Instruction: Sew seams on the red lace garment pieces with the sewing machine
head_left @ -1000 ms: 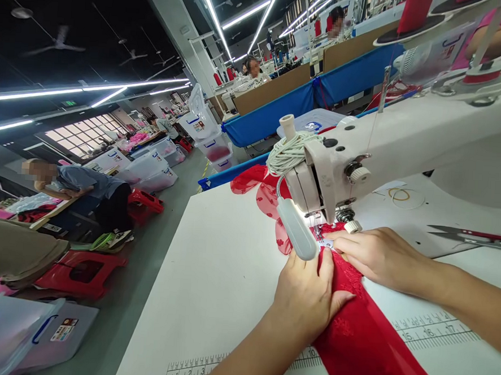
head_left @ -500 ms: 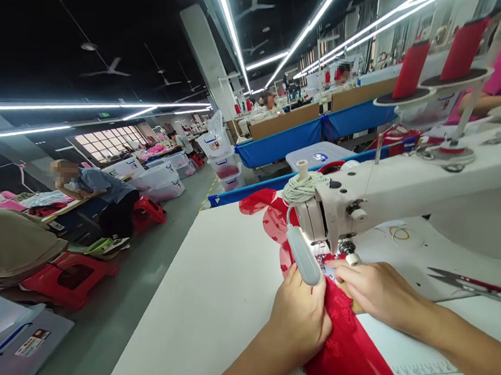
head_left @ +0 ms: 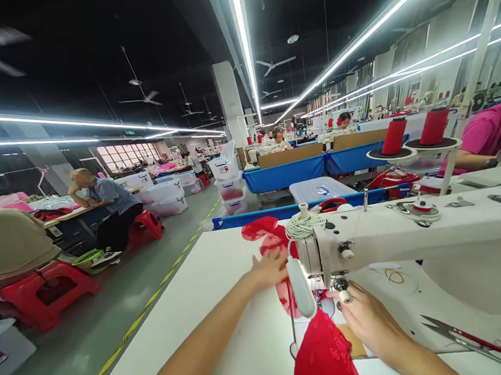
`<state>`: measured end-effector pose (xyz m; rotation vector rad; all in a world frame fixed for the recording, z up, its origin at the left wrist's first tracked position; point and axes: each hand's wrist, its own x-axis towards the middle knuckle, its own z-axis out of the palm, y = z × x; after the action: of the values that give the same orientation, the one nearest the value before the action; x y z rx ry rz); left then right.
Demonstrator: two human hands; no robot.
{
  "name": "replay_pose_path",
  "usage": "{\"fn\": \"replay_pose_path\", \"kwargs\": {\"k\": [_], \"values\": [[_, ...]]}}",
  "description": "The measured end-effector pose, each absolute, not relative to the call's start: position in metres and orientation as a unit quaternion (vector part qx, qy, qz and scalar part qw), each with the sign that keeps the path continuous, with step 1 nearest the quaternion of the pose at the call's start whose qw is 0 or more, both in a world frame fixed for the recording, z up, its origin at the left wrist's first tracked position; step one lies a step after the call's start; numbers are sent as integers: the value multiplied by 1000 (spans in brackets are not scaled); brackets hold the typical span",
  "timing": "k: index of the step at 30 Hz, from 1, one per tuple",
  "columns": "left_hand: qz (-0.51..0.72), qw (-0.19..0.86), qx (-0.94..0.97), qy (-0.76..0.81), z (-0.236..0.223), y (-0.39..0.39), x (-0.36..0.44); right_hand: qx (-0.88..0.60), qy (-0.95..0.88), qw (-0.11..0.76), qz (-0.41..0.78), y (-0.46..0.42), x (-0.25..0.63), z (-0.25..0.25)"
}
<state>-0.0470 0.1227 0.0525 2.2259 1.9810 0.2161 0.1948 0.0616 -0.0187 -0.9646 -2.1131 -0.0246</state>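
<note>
My left hand [head_left: 269,268] reaches out past the left side of the white sewing machine [head_left: 404,233]. Its fingers lie stretched on the red lace fabric [head_left: 268,236] bunched behind the machine head. My right hand [head_left: 363,319] rests flat on the table just right of the presser foot [head_left: 340,289], fingers extended, beside a brown patch. The front end of the red lace [head_left: 325,359] hangs toward me below the machine's white lamp [head_left: 301,287]. A coil of white cord [head_left: 303,224] sits on top of the head.
Red-handled thread snips [head_left: 466,336] lie on the table at right. Two red thread cones [head_left: 415,132] stand behind the machine. Other people sew at blue-skirted tables [head_left: 285,175]. Red stools [head_left: 44,291] and plastic bins [head_left: 165,193] line the aisle at left.
My left hand let go of the lace in front of the needle and moved forward to the lace behind the machine. The camera tilted up; my right hand stayed by the presser foot.
</note>
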Motion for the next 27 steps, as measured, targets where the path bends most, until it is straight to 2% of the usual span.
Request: {"fn": "replay_pose_path", "kwargs": {"k": [3, 6, 11, 16, 18, 21, 23, 25, 27], "values": [[139, 36, 678, 721, 49, 137, -55, -386, -840, 380, 14, 63, 198, -16], [190, 34, 680, 707, 37, 118, -57, -406, -838, 360, 55, 63, 203, -14], [183, 109, 742, 636, 21, 16, -42, -443, -825, 336, 100, 58, 209, -13], [177, 158, 738, 631, 15, -69, -25, -458, -828, 287, 152, 33, 214, 8], [211, 225, 722, 620, 18, -81, -21, -442, -841, 258, 174, 12, 211, 23], [316, 423, 645, 552, 27, -85, -12, -405, -850, 228, 249, -31, 200, 39], [378, 551, 565, 484, 32, -86, -3, -404, -820, 239, 327, -57, 192, 38], [422, 597, 519, 442, 34, -85, 6, -418, -791, 261, 363, -73, 190, 30], [477, 588, 489, 434, 35, -83, 14, -431, -763, 283, 390, -78, 194, 18]]}}
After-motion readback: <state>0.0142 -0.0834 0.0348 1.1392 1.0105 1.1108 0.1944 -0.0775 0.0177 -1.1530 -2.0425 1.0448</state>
